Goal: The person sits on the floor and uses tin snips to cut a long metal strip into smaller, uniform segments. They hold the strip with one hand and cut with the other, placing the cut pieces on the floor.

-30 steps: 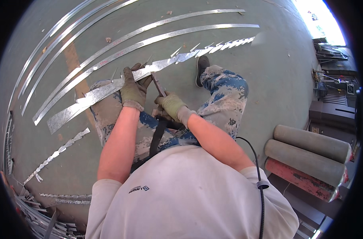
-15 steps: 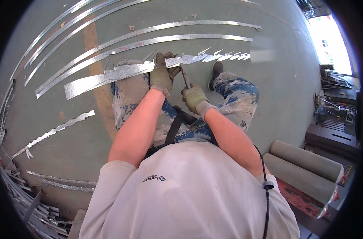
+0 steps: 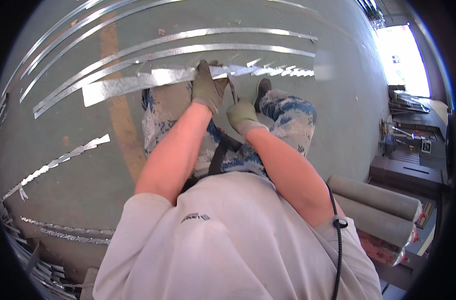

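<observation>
My left hand (image 3: pixel 208 91), in an olive work glove, is closed around a long silver sheet-metal strip (image 3: pixel 120 87) held crosswise over my left thigh. Its left end is wide and plain, while the part right of my hand carries a row of slit, slanted tabs (image 3: pixel 280 71). My gloved right hand (image 3: pixel 242 115) grips a narrow dark metal tool that looks like tin snips (image 3: pixel 233 90). The tool's upper end meets the strip's lower edge just right of my left hand. Its handles are mostly hidden in the glove.
Several plain metal strips (image 3: pixel 188 48) lie across the green floor beyond my hands. A toothed strip (image 3: pixel 63 159) lies at left, with further notched strips (image 3: pixel 78 232) below it. Metal scrap is heaped at lower left. Grey rolls (image 3: pixel 378 197) and dark equipment (image 3: pixel 405 170) stand at right.
The view has shifted slightly. My right hand has come a little closer to my left, still gripping the tool at the strip's edge. The strip's left part has tilted and shows a broader face.
</observation>
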The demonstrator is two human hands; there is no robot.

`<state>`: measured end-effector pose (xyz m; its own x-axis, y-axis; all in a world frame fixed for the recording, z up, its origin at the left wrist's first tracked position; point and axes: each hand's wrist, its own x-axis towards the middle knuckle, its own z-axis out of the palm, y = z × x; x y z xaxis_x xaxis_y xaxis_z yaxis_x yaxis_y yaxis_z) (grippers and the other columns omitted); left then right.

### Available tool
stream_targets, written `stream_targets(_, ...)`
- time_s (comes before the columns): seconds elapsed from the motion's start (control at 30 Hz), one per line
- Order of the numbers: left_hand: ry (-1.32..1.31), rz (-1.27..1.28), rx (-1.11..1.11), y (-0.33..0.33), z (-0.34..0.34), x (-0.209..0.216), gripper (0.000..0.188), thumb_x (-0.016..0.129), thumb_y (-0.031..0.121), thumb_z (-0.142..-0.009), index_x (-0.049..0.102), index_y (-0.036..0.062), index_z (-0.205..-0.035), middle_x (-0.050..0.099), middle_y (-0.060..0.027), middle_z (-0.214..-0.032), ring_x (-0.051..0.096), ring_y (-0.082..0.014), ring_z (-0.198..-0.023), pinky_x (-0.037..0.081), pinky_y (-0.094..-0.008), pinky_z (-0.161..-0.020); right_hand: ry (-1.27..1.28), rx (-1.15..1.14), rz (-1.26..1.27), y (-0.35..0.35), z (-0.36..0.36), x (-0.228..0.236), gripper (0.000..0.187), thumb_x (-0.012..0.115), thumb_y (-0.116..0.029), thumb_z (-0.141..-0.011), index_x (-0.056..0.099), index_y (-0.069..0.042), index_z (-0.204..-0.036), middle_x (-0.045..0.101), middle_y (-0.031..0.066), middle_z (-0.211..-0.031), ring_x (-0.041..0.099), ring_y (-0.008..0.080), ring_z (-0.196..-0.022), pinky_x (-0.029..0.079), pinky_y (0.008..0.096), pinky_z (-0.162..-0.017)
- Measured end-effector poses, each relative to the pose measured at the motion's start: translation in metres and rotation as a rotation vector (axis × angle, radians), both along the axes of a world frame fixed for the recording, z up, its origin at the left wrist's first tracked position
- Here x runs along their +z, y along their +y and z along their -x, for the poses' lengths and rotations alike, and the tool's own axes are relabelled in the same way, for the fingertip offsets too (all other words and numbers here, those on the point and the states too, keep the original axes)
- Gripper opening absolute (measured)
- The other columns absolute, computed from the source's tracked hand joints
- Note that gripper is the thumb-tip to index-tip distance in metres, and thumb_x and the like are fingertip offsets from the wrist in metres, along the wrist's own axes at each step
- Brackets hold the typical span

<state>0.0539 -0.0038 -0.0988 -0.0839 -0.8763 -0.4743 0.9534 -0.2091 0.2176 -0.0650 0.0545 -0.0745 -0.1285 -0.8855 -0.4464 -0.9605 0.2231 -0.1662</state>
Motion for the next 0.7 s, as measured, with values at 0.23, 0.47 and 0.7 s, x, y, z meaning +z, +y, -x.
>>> stream_targets(0.23, 0.045, -0.02, 0.001, -0.009, -0.001, 0.0, 0.05, 0.047, 0.048, -0.107, 0.056, 0.0006, -0.121, 0.062, -0.0172, -0.114, 0.067, -0.0337, -0.103, 0.061, -0.0502, -0.086, -0.117, -0.273, 0.073, 0.006, -0.017, 0.016, 0.04, 0.054, -0.019, -0.09, 0.063, 0.001, -0.123, 0.064, 0.0307, -0.128, 0.062, 0.0443, -0.122, 0.049, 0.0487, -0.103)
stream_targets(0.47, -0.158, -0.048, -0.157, 0.006, -0.005, 0.012, 0.052, 0.048, 0.057, -0.104, 0.06, 0.0111, -0.126, 0.061, -0.0084, -0.128, 0.06, -0.028, -0.118, 0.046, -0.0509, -0.102, -0.236, -0.318, -0.019, 0.007, 0.008, 0.008, 0.045, 0.056, -0.034, -0.094, 0.067, -0.002, -0.124, 0.066, 0.0279, -0.126, 0.062, 0.0435, -0.12, 0.048, 0.0494, -0.104)
stream_targets(0.7, -0.255, -0.035, -0.189, 0.013, -0.007, 0.029, 0.056, 0.046, 0.051, -0.107, 0.054, 0.0038, -0.134, 0.057, -0.0153, -0.138, 0.056, -0.0319, -0.125, 0.046, -0.0551, -0.104, -0.54, -0.24, -0.164, 0.015, 0.039, -0.015, 0.043, 0.058, -0.037, -0.1, 0.064, -0.002, -0.124, 0.072, 0.0184, -0.101, 0.071, 0.0269, -0.078, 0.056, 0.0397, -0.072)
